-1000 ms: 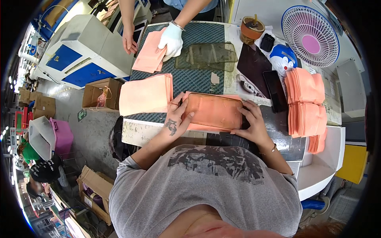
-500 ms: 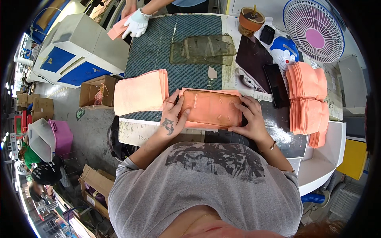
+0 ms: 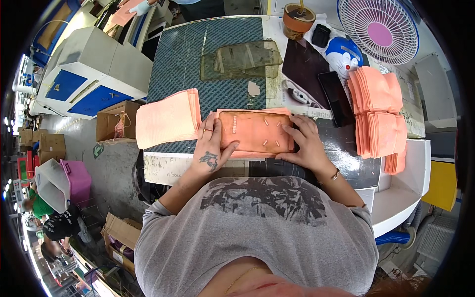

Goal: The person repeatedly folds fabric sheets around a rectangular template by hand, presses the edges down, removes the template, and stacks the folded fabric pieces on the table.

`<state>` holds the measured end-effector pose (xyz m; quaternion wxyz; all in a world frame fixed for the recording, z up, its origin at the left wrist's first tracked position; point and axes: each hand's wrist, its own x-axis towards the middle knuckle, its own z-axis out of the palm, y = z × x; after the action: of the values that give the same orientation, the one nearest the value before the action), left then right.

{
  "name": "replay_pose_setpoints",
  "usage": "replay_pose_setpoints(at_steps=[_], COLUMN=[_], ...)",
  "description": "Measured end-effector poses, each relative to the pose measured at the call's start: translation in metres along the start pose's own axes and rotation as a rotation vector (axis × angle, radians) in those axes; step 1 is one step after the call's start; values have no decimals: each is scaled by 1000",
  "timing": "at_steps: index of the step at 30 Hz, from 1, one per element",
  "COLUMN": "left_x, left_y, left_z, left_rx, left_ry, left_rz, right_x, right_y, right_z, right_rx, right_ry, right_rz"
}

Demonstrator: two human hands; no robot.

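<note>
A clear amber-tinted plastic template (image 3: 255,132), rectangular with rounded corners and a few small slots, lies over a small pile of peach sheets (image 3: 257,155). My left hand (image 3: 210,147) grips its left end, thumb at the lower edge and fingers toward the upper edge. Around the right end bends my right hand (image 3: 308,143), its thumb low and its fingertips on the upper right corner. Just left of my left hand sits a fanned stack of peach sheets (image 3: 168,119).
Two greenish clear templates (image 3: 241,60) overlap on the blue cutting mat (image 3: 185,54). Bundled peach pieces (image 3: 378,133) stand at the right, beside a black phone (image 3: 338,99). A cup (image 3: 298,22) and a fan (image 3: 378,33) occupy the far right. A co-worker's gloved hand (image 3: 143,7) shows at top left.
The co-worker's gloved hand and peach piece have moved away from the table toward the upper left. My view has shifted slightly; my hands stay on the template.
</note>
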<state>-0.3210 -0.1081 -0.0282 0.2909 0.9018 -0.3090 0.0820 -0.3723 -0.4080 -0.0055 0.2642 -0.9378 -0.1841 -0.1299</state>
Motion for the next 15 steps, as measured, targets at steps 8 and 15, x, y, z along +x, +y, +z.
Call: replay_pose_setpoints(at_steps=[8, 15], left_x=[2, 10], left_y=[-1, 13], left_z=[5, -9], left_rx=[358, 271], left_ry=[-106, -131], left_rz=[132, 135], right_x=[2, 7], right_y=[-7, -29], right_z=[7, 16], right_rx=[-80, -260], right_ry=[-23, -86], right_rz=[-40, -45])
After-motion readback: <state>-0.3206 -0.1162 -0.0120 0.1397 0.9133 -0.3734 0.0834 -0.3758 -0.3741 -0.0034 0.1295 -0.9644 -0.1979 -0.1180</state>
